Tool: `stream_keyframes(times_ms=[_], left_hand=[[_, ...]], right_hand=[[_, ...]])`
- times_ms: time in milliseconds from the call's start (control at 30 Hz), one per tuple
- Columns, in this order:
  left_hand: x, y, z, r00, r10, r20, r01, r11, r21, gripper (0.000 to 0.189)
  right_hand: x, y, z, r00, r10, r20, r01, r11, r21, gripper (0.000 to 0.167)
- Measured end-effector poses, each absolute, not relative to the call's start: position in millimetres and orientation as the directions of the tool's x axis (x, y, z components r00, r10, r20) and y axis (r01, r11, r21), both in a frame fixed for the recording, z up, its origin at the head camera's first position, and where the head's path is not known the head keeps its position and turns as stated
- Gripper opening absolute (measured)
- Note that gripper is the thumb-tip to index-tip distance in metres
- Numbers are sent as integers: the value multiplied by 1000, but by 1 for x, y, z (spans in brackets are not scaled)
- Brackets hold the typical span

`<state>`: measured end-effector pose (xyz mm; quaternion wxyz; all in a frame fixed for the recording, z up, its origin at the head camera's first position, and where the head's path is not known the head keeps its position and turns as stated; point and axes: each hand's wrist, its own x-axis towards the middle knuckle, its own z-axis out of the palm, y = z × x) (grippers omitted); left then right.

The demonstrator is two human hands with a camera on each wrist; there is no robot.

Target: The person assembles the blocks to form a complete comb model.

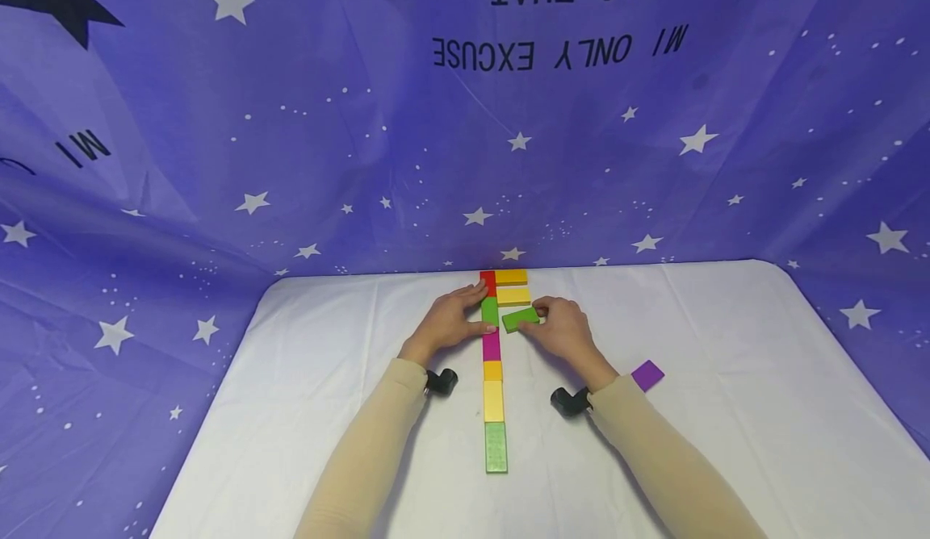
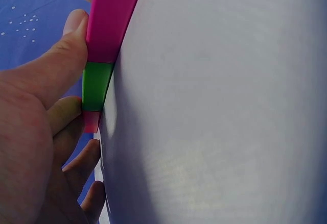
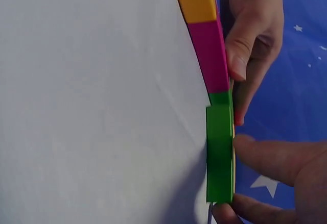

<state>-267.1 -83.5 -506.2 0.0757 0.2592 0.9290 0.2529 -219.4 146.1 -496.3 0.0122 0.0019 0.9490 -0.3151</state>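
My right hand [image 1: 567, 329] pinches a green block [image 1: 517, 319] between thumb and fingers, slightly tilted, just right of a straight column of coloured blocks. Across the column's far part lies my left hand [image 1: 446, 319], its thumb where the column's green block [image 1: 490, 311] meets the magenta block [image 1: 492, 347]. Its extended fingertips touch the red block [image 1: 488, 277] at the far end. Beyond the held block, an orange block [image 1: 512, 277] and a yellow block [image 1: 514, 297] stick out rightward from the column. In the right wrist view, the held green block [image 3: 219, 152] partly hides the column.
Toward me the column continues with a small orange block [image 1: 492, 370], a pale yellow block [image 1: 494, 402] and a light green block [image 1: 496, 448]. A purple block [image 1: 649, 375] lies beside my right sleeve. A starry purple cloth [image 1: 407, 160] hangs behind the white table [image 1: 763, 410].
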Motion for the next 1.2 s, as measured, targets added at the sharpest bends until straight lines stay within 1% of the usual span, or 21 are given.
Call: stream_keyframes(times_ms=[167, 400, 633, 1200], left_hand=[[-267, -83, -505, -858, 513, -19, 434, 745, 506, 84], [-267, -83, -505, -856, 516, -17, 438, 744, 504, 84], [-267, -83, -505, -856, 517, -16, 438, 740, 510, 84], [-267, -84, -506, -861, 509, -20, 428, 743, 515, 84]], right_hand=[[-220, 150, -497, -999, -2, -46, 27, 791, -611, 46], [-221, 149, -497, -999, -26, -41, 4, 795, -607, 48], [-222, 150, -497, -999, -46, -23, -21, 768, -640, 34], [-221, 146, -498, -999, -26, -33, 2, 755, -656, 35]])
